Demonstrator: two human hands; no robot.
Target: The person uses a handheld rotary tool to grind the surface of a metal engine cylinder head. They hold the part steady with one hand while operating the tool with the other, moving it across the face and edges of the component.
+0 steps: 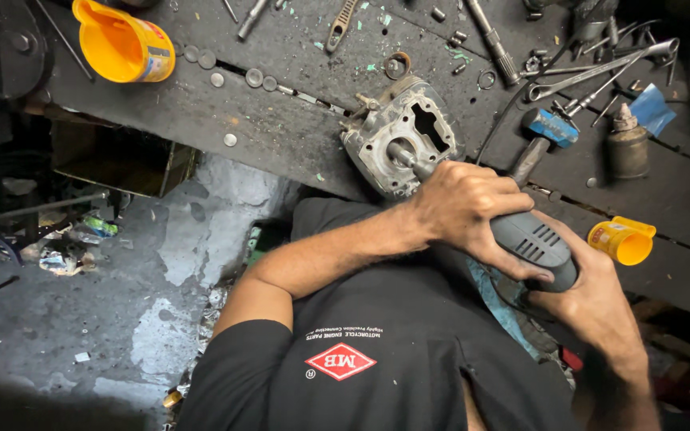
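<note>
A grey metal engine cylinder block [377,152] rests at the near edge of a black, oily workbench [281,120]. Both hands hold a grey electric die grinder [533,243], and its bit reaches into the block's round bore. My left hand [461,207] wraps the grinder's front end, close behind the bit. My right hand [592,307] supports the rear of the grinder body from below. My black shirt fills the lower middle of the view.
An orange jug [121,44] stands at the bench's far left and a small yellow cup [623,239] at the right. Wrenches [600,68], a blue-headed hammer [549,128], a metal oil can [626,148] and several round washers [253,77] lie about. Stained concrete floor [81,303] lies lower left.
</note>
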